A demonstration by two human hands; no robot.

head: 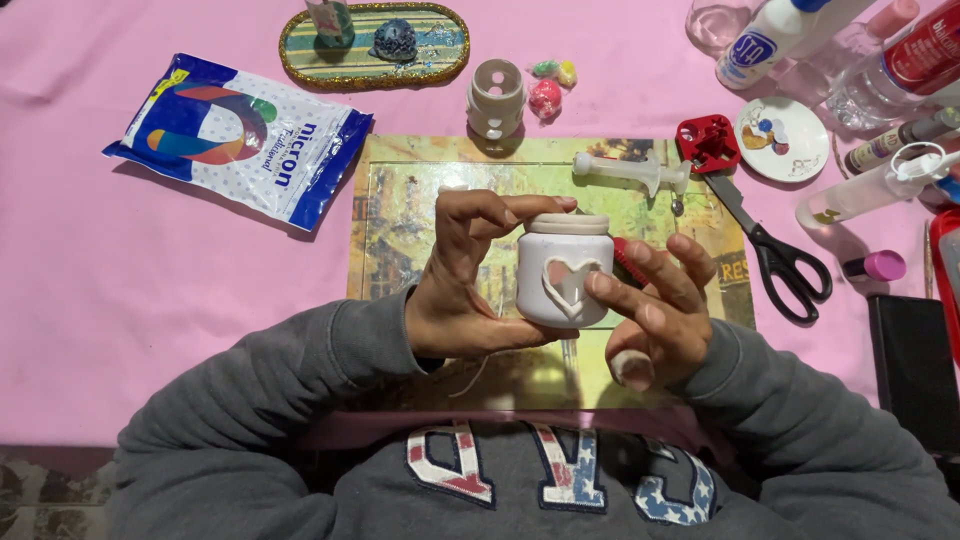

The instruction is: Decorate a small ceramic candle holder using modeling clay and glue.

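A small white jar is held upright between both hands, above a glossy printed board that lies on the pink tablecloth. The jar is squat and round-shouldered, its coat matte and chalky like paint or clay, with a paler band wrapped around the neck and one raised heart outline on the front — a soft rope of white paste, the inside of the heart a faint pink. The left hand cups the jar from its side, thumb under the base and fingers curled narrow over the top rim. The right hand has its fingers spread, a fingertip pressing on the edge of the heart; something red shows between this hand and the jar, too hidden to tell what. Both sleeves are grey knit.

On the board lies one plastic syringe, translucent white. Just beyond the board stands one white ceramic holder, cylindrical with round cut-outs, and beside it a few small coloured balls — pink, green and yellow. An oval tray with a glittery gold rim and striped face sits farther off. To the left lies one crinkled blue-and-white plastic bag. On the right: one pair of black-handled scissors, one red plastic piece, one small white dish with dabs of colour, and several plastic bottles crowded at the edge.
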